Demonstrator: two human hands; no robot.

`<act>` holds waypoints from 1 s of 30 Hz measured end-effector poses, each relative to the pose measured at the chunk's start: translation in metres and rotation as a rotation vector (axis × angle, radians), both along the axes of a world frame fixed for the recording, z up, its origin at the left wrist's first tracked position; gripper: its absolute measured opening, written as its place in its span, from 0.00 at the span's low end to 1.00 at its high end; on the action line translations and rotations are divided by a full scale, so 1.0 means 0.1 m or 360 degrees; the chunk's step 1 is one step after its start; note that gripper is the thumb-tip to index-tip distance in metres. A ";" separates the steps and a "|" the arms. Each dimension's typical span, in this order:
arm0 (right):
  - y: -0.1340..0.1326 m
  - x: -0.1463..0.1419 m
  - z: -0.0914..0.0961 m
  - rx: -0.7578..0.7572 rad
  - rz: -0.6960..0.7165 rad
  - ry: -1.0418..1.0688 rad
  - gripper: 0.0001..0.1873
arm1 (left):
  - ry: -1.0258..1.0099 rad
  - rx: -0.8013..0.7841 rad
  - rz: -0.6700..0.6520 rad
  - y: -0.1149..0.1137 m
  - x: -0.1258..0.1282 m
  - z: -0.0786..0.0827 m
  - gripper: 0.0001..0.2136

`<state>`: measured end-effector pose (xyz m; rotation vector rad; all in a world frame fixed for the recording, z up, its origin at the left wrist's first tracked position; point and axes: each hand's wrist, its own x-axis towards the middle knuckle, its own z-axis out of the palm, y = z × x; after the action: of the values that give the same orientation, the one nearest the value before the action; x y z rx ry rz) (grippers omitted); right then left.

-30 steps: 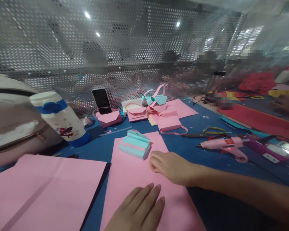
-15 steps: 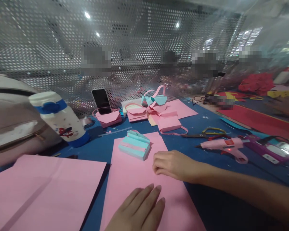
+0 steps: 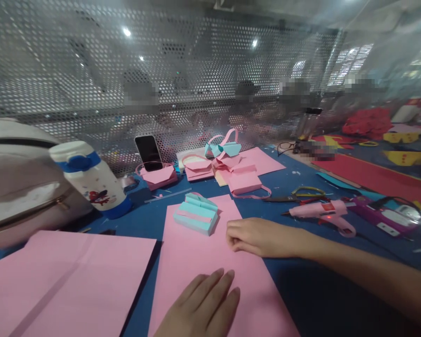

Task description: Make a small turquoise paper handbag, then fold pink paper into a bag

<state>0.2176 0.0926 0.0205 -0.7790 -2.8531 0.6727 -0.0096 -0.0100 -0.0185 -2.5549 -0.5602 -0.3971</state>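
A sheet of pink paper [image 3: 192, 262] lies lengthwise in front of me on the blue table. My left hand [image 3: 203, 304] rests flat on its near part, fingers stretched out. On the sheet's right edge lies my right hand [image 3: 247, 236], its fingers curled into a loose fist with nothing showing in them. Just beyond the hands, a small light-blue folded paper bag [image 3: 196, 220] with a pink strip sits on the sheet, touched by neither hand. To the left, another pink sheet [image 3: 91, 281] carries a crease.
A white-and-blue bottle [image 3: 94, 182] leans beside a backpack [image 3: 21, 187]. Behind are a phone [image 3: 149, 152], pink paper bags [image 3: 245, 180] and a perforated metal panel [image 3: 196, 70]. At right lie scissors [image 3: 284, 199], a pink glue gun [image 3: 326, 213] and a purple power strip [image 3: 382, 217].
My right hand has shifted very slightly right and its fingers look more curled. The left hand stays in place. The view has tilted a little.
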 end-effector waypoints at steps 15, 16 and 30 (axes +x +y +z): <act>-0.03 -0.03 0.03 0.0220 0.0136 -0.0049 0.05 | -0.0041 -0.0052 0.0023 -0.02 -0.01 -0.02 0.19; -0.06 -0.03 0.03 0.0343 0.0162 -0.0125 0.05 | -0.0035 -0.0055 0.0021 -0.02 -0.01 -0.01 0.19; -0.06 -0.09 -0.02 0.0053 -0.0070 0.0030 0.04 | -0.0138 -0.0082 0.0019 -0.01 -0.01 -0.01 0.17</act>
<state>0.2083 0.0863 0.0188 -0.8230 -2.8139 0.6221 -0.0103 -0.0113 -0.0199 -2.5920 -0.6242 -0.4971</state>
